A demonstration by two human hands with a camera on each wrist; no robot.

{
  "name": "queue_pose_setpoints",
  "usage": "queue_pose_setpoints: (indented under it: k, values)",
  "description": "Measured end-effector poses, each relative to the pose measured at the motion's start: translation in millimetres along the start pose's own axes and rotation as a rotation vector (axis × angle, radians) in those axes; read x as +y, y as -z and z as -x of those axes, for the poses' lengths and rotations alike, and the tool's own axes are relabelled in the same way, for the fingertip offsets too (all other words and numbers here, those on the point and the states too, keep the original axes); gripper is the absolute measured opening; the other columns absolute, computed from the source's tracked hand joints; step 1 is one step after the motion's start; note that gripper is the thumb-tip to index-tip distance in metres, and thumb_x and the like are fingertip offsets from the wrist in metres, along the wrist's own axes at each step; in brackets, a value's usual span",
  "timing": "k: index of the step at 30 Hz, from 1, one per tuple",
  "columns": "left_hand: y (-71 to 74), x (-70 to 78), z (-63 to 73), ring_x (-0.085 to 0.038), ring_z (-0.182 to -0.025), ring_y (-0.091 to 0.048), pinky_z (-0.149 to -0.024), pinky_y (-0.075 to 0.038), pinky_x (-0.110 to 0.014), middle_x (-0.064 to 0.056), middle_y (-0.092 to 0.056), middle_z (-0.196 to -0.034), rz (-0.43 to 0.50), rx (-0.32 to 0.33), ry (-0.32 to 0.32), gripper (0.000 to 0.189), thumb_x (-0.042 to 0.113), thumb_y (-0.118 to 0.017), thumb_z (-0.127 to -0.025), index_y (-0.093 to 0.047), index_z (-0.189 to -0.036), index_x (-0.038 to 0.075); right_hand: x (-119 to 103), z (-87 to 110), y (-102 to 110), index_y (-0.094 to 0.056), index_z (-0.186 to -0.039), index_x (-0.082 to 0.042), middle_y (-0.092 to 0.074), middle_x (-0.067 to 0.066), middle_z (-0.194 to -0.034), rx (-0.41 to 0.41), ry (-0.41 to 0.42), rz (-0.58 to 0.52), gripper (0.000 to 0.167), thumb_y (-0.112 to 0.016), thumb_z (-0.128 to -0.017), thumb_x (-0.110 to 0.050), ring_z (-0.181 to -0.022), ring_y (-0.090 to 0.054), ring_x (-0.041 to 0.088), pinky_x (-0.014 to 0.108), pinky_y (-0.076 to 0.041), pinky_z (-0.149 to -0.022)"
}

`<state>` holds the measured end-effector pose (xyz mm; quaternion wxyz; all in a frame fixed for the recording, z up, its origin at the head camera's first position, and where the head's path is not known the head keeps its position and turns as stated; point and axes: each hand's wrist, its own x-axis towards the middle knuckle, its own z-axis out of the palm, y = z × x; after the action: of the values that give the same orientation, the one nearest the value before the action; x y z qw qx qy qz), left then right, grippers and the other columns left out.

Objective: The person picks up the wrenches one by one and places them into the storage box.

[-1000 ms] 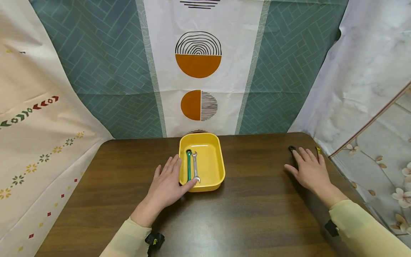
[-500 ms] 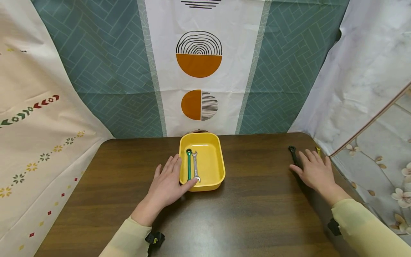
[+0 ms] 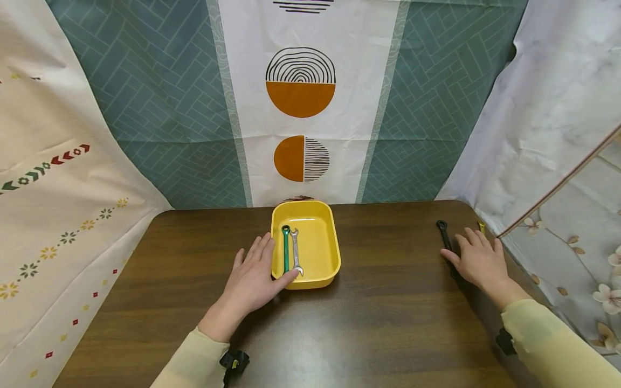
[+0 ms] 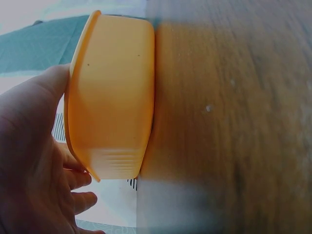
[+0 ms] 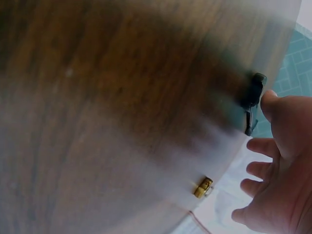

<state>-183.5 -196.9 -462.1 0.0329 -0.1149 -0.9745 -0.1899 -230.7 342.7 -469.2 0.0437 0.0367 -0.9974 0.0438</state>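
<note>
A right hand (image 3: 482, 265), fingers loosely spread and holding nothing, hovers over a table (image 3: 378, 328). The black wrench (image 3: 443, 234) lies flat there, just left of that hand and partly beneath its thumb, long axis pointing away from the person — far from the left hand (image 3: 249, 280), whose straight fingers touch the tray (image 3: 317, 250). Beyond the right fingertips, a gold piece (image 3: 481, 226) shows, partly hidden.

the left hand (image 3: 249, 281) and right hand (image 3: 482, 264), well apart, point forward with thumbs (image 3: 286, 279) spread.
</note>
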Motion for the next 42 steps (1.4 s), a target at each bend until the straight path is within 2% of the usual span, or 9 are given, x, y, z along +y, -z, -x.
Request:
queue_pose_setpoints:
  k: [13, 25, 35, 42]
  values:
    - [-0.5, 0.4, -0.4, -0.040, -0.167, -0.023, -0.128, -0.018, -0.073, -0.018, -0.025, -0.181, -0.006, 0.005, -0.002, 0.111, 0.078, -0.062, -0.099, -0.032, -0.172, 0.000, 1.1, -6.9, -7.6, -0.058, -0.143, 0.015, -0.036, 0.044, -0.160, 0.009, 0.007, -0.018, 0.072, -0.057, -0.114, -0.051, -0.150, -0.031, 0.064, 0.085, -0.014, -0.118]
    - [0.3, 1.1, 0.2, -0.041, -0.166, -0.024, -0.128, -0.019, -0.074, -0.019, -0.026, -0.180, -0.006, 0.016, -0.010, 0.109, 0.075, -0.064, -0.099, -0.033, -0.171, -0.001, -5.7, -10.8, -1.5, -0.055, -0.143, 0.018, -0.037, 0.044, -0.160, -0.008, -0.001, -0.023, 0.063, -0.063, -0.112, -0.037, -0.149, -0.031, 0.064, 0.083, -0.016, -0.118]
    - [-0.4, 0.8, 0.3, -0.041, -0.166, -0.025, -0.128, -0.019, -0.074, -0.019, -0.026, -0.180, -0.008, 0.017, -0.010, 0.109, 0.075, -0.065, -0.100, -0.033, -0.171, -0.001, -8.4, -13.1, 0.9, -0.062, -0.125, 0.015, -0.036, 0.045, -0.160, -0.042, -0.006, -0.027, 0.045, -0.063, -0.112, -0.029, -0.149, -0.030, 0.065, 0.084, -0.015, -0.119]
    - [0.3, 1.4, 0.7, -0.041, -0.166, -0.025, -0.128, -0.019, -0.074, -0.019, -0.025, -0.181, -0.009, 0.017, -0.011, 0.109, 0.074, -0.065, -0.100, -0.033, -0.171, -0.002, -9.7, -15.0, 1.7, -0.059, -0.132, 0.019, -0.036, 0.045, -0.159, -0.057, -0.017, -0.030, 0.049, -0.061, -0.111, -0.026, -0.150, -0.029, 0.064, 0.084, -0.015, -0.119]
